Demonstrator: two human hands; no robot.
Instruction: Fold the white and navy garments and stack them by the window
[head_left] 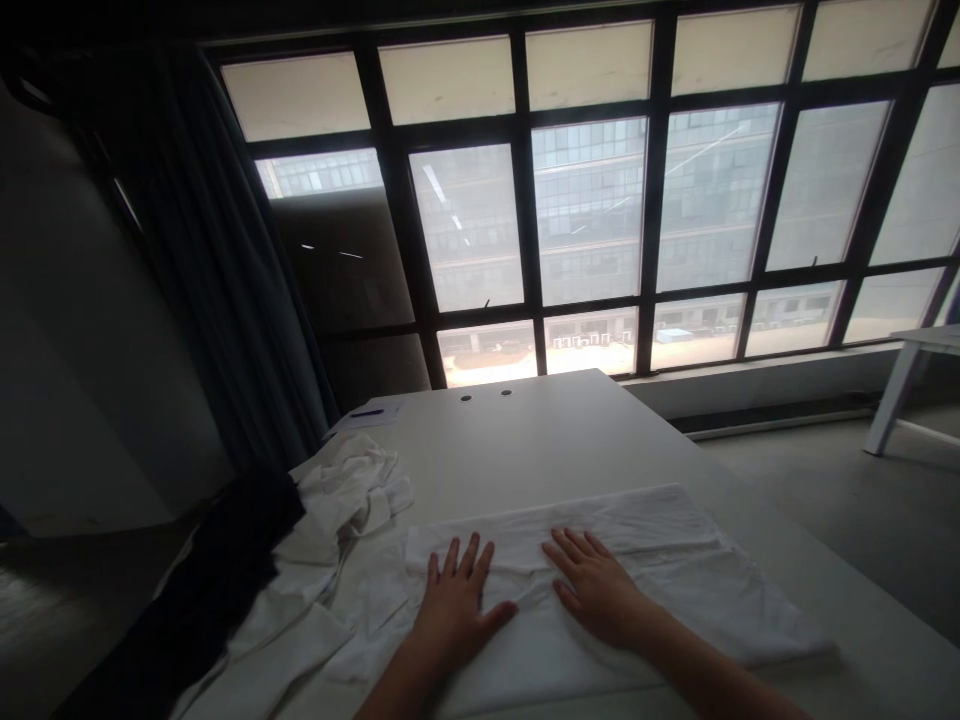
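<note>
A white cloth point(697, 590), perhaps a garment, lies spread flat with folded edges at the near end of the table. My left hand point(457, 610) rests palm down on its left part, fingers spread. Further right, my right hand point(592, 585) lies flat on the same cloth, its fingers stretched out and angled left. Neither hand grips anything. Creases run across the cloth between and around the hands. Just left of it sits a crumpled heap of white cloth point(349, 490), and the two pieces meet near my left hand.
The white table point(525, 440) stretches toward large windows point(592, 210). Dark cloth point(225, 570) hangs at its left edge. A paper with a pen point(367, 412) lies at the far left corner. A dark curtain point(217, 260) hangs beyond; another white table point(896, 390) stands right.
</note>
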